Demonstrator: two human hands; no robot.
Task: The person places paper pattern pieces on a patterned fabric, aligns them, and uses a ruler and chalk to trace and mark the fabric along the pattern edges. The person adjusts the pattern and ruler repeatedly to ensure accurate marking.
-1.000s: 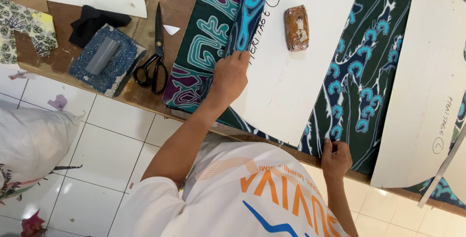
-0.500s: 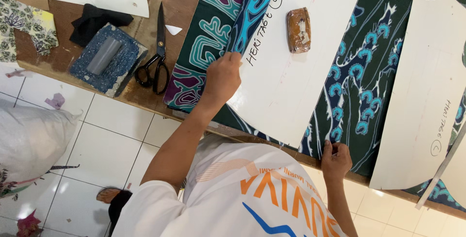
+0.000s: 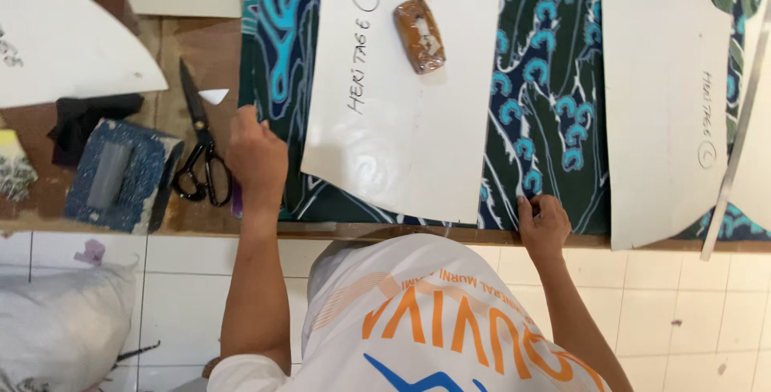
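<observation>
A single head-worn camera looks almost straight down from above the person's own shoulders, so the white shirt fills the lower middle of the frame. It faces the near edge of a wooden table (image 3: pixel 201 46), which runs across the upper half, with tiled floor (image 3: pixel 691 312) below. The view is close: patterned fabric (image 3: pixel 546 111), a white paper pattern (image 3: pixel 393 119) and both hands, left hand (image 3: pixel 257 155) and right hand (image 3: pixel 544 223), sit within arm's reach. There is no second view to overlap

White short-sleeved shirt (image 3: pixel 418 312) with orange and blue print
</observation>
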